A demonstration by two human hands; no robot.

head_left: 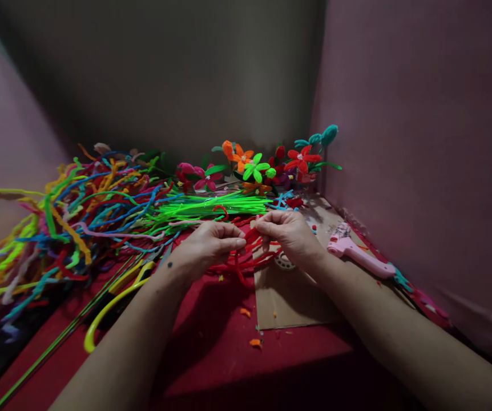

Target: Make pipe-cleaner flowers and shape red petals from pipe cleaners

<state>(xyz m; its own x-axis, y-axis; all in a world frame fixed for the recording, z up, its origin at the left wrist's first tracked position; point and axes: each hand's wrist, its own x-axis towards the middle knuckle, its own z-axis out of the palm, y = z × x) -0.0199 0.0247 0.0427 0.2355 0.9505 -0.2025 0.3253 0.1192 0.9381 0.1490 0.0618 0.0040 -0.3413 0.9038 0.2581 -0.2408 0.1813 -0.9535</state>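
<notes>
Both hands meet over the red table, thumbs and forefingers pinched on red pipe cleaners [238, 264]. My left hand [212, 245] is closed on a red strand that bends and hangs below its fingertips. Just to the right, my right hand [286, 233] is closed on the red pieces too, its fingertips close to those of the left. More red strands lie under and between the hands, partly hidden by them. Behind the hands sits a bundle of bright green pipe cleaners [212, 204].
A tangled multicolour heap [100, 200] fills the left, with yellow-handled scissors [117, 294] before it. Pipe-cleaner flowers [254, 168] stand at the back. On the right are cardboard [293, 299], a white ring [284, 262] and a pink glue gun [359, 255] near the wall.
</notes>
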